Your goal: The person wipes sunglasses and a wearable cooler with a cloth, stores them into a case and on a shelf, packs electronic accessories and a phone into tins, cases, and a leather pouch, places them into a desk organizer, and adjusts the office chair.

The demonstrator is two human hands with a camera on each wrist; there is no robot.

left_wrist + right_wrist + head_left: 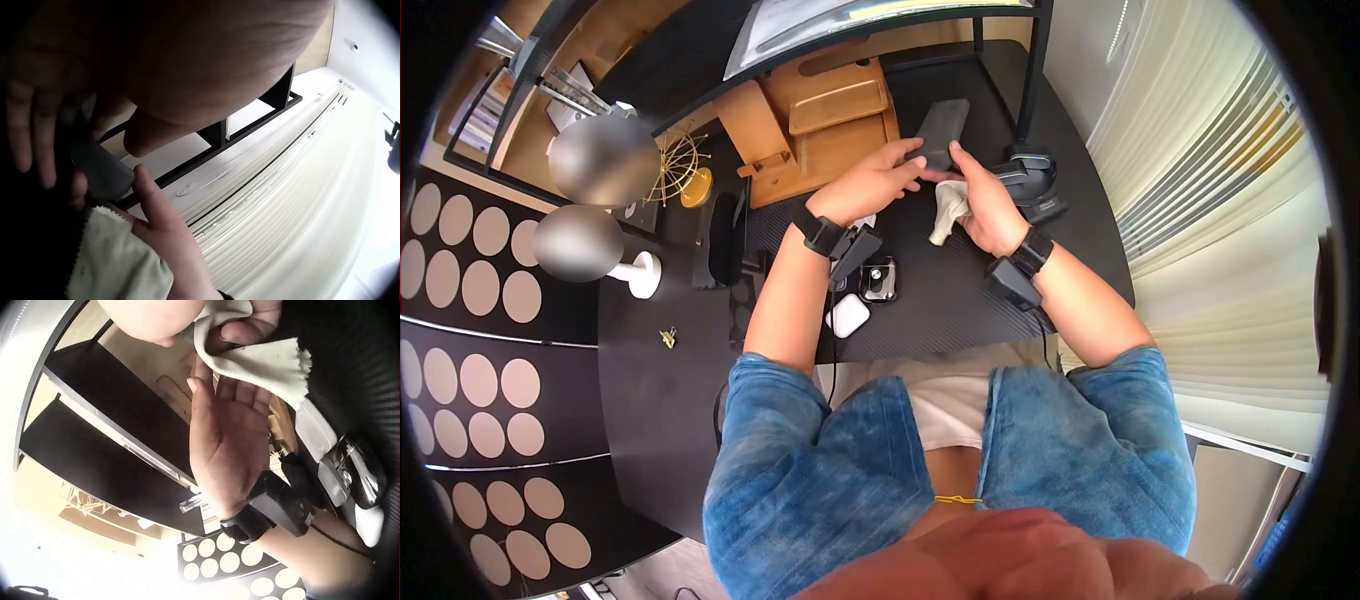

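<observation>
A dark grey case (943,128) (103,172) is between the two hands above the desk. The right hand (990,205) (172,244) grips its near end, thumb along one edge and fingers at the other side. A pale cloth (948,212) (119,259) (262,362) hangs from the right palm, below the case. The left hand (870,185) (231,437) reaches in from the other side, its fingers extended and the tips at the case's near end. Cloth and right hand hide part of that contact in the right wrist view.
A wooden organizer (840,150) stands behind the left hand. Black headphones (1030,178) lie right of the right hand. Near the desk's front edge are a white earbud case (848,315) and a shiny dark case (879,279). A shelf frame (1040,70) rises behind.
</observation>
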